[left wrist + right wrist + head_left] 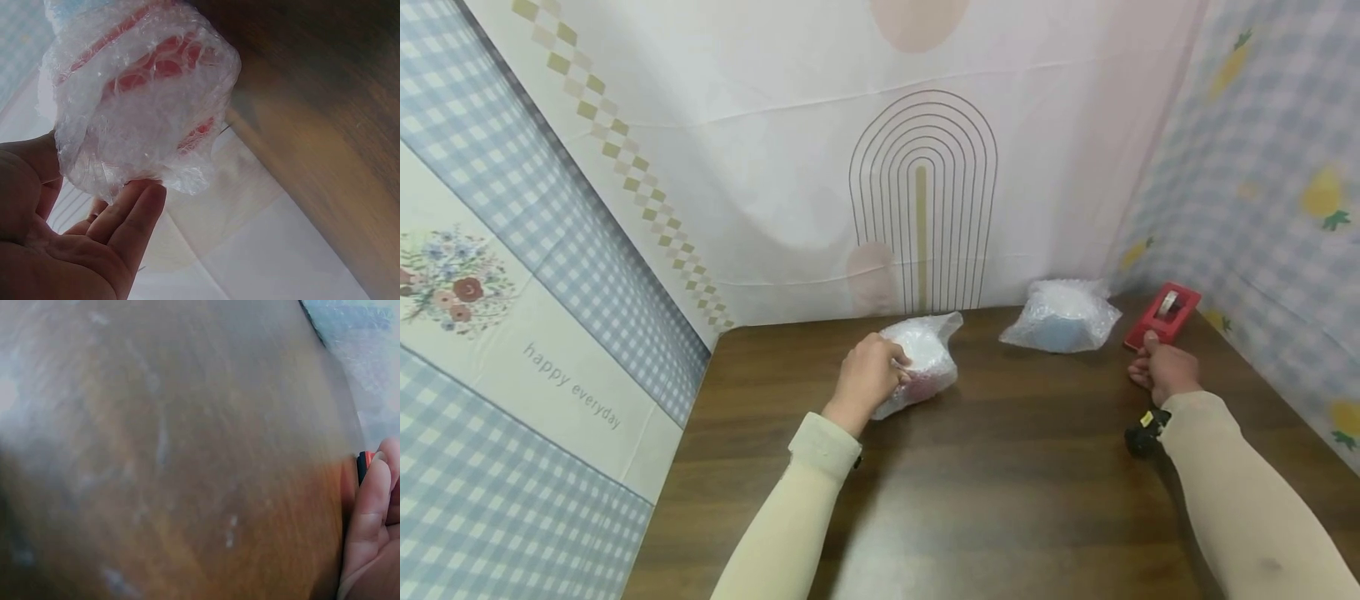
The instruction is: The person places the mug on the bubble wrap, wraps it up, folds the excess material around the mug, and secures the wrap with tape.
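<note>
My left hand (pixel 871 375) holds a bubble-wrapped bundle (pixel 928 358) near the table's back edge. Red and white show through the clear wrap; in the left wrist view the bundle (pixel 150 94) sits between thumb and fingers. What lies inside cannot be told. At the far right, a red tape dispenser (pixel 1176 310) carries a roll of tape. My right hand (pixel 1168 371) grips its near end, thumb on top and fingers curled. In the right wrist view only part of that hand (pixel 375 531) shows, beside the dispenser's red and black edge (pixel 365 464).
A second bubble-wrapped bundle (pixel 1062 318), bluish inside, lies at the back between the hands. Brown wood-grain tabletop (pixel 970 500) spreads in front. Patterned cloth (pixel 760 183) hangs behind the table and along both sides.
</note>
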`<action>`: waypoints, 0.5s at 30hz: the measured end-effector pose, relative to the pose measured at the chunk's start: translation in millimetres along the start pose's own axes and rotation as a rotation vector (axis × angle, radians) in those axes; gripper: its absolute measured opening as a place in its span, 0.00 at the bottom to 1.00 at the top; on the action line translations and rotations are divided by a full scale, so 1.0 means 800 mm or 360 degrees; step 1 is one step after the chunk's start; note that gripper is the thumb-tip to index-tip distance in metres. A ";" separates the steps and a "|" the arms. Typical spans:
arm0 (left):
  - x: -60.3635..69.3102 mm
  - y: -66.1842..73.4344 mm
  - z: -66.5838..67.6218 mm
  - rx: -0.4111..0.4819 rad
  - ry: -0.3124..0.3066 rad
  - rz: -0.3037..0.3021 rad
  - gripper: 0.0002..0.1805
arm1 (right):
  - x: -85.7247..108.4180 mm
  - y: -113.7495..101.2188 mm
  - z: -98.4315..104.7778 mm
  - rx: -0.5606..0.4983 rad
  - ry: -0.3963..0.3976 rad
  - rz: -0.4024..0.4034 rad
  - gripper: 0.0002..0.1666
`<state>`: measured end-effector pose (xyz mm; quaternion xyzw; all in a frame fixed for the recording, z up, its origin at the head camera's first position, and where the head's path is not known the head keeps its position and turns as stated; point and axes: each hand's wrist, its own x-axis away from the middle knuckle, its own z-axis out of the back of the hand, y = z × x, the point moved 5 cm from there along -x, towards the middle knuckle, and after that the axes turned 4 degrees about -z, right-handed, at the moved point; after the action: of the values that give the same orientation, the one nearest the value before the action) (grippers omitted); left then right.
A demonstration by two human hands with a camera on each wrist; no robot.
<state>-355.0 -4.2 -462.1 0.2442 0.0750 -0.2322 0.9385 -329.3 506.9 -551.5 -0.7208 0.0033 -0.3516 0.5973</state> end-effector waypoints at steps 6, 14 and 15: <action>0.001 0.000 0.001 0.0010 0.0005 0.0002 0.07 | 0.003 -0.003 -0.001 -0.0048 0.0023 -0.0042 0.31; 0.001 0.001 0.000 0.0019 -0.0001 -0.0005 0.07 | 0.012 -0.005 0.002 -0.0049 0.0043 -0.0103 0.31; 0.001 0.001 0.000 0.0017 0.0000 -0.0006 0.07 | 0.012 -0.005 0.002 -0.0046 0.0042 -0.0105 0.31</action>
<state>-354.1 -3.9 -462.1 0.2490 0.0743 -0.2345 0.9367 -323.0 505.5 -543.2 -0.7243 -0.0075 -0.3806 0.5749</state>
